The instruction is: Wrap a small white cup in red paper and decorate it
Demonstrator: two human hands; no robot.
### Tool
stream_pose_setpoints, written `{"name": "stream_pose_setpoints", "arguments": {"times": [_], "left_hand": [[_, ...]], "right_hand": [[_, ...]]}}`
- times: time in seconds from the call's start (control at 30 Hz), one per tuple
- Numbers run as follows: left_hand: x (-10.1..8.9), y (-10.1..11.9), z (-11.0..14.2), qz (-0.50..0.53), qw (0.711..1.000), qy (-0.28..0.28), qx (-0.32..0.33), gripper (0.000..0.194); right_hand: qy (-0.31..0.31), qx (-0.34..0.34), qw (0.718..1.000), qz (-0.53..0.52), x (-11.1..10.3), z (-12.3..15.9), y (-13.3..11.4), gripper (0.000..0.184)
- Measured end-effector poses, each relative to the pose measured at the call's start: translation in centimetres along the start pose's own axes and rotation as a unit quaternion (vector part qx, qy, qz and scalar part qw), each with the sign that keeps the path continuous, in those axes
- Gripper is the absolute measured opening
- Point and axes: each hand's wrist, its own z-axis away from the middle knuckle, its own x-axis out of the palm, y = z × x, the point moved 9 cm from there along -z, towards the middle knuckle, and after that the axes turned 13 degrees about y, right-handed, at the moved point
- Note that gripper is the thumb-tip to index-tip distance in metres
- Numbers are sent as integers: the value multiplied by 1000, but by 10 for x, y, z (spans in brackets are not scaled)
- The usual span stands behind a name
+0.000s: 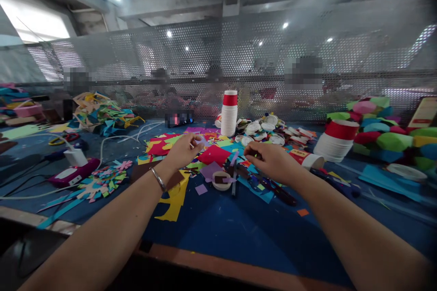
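Paper scraps in many colours cover the middle of the blue table (218, 236) in the head view. Left hand (182, 152), left of centre, is half curled, thumb close to the fingers; whether anything thin is pinched there cannot be told. Right hand (273, 160), right of centre, is bent at the fingers above the scraps; its grasp cannot be told either. White round piece (218, 187) lies at lower centre, between and below the hands, with purple paper (211, 171) beside it and a brown strip (221, 180) across its middle.

Handling, as judged: the round piece should be light and fairly stiff, best taken by opposite sides of its rim; pressure may dent it. Loose paper should be soft, easily creased, best lifted at an edge.

Materials: red sheet (214, 155), flat and matte; yellow sheet (175, 200), with curved cut-outs; white cup stack (228, 120) at upper centre, ribbed by nested rims, red at the top; perforated screen (194, 63) behind, grey, with regular small holes.
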Motion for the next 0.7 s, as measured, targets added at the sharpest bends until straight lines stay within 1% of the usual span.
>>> {"name": "stream_pose_setpoints", "arguments": {"times": [0.07,0.2,0.27,0.37,0.43,0.5,0.6,0.7], "left_hand": [[10,-9,1,-42,999,-22,-7,36],[28,-24,3,-129,990,-32,-35,48],[35,-25,2,-149,987,-42,-40,43],[40,-22,0,-152,986,-56,-32,29],[36,-17,-3,-141,989,-47,-19,21],[23,-9,-7,-122,992,-13,0,14],[-3,5,-10,-91,994,55,30,19],[-20,8,-12,-80,992,85,44,25]], "right_hand": [[1,1,1000,0,0,0,0,11],[-2,1,1000,0,1,0,-3,10],[-3,1,1000,0,0,0,-4,10],[-5,3,1000,0,0,1,-4,10],[-3,5,1000,-1,0,1,-5,11],[1,4,1000,-3,-1,1,-5,10],[12,6,1000,1,-3,0,-5,10],[25,10,1000,6,-6,-1,-4,11]]}}
